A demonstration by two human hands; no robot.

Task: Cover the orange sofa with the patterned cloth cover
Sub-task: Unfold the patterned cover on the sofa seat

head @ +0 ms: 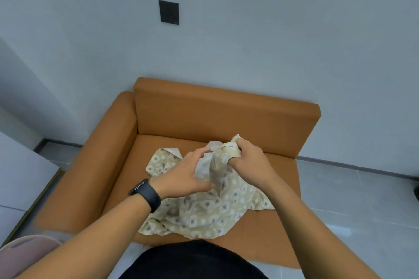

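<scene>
The orange sofa [226, 115] stands against the wall, with one armrest on its left side. A beige patterned cloth cover [204, 213] lies crumpled on its seat. My right hand [251, 161] grips a bunched part of the cloth and lifts it above the seat. My left hand [186, 176], with a black watch on its wrist, has relaxed fingers against the raised fold, just left of the right hand. Most of the cloth stays heaped between my forearms.
A black switch plate [169, 12] is on the grey wall above the sofa. Grey tiled floor [353, 199] lies to the right. A pale pink object [25, 249] sits at the lower left, beside a white panel [20, 172].
</scene>
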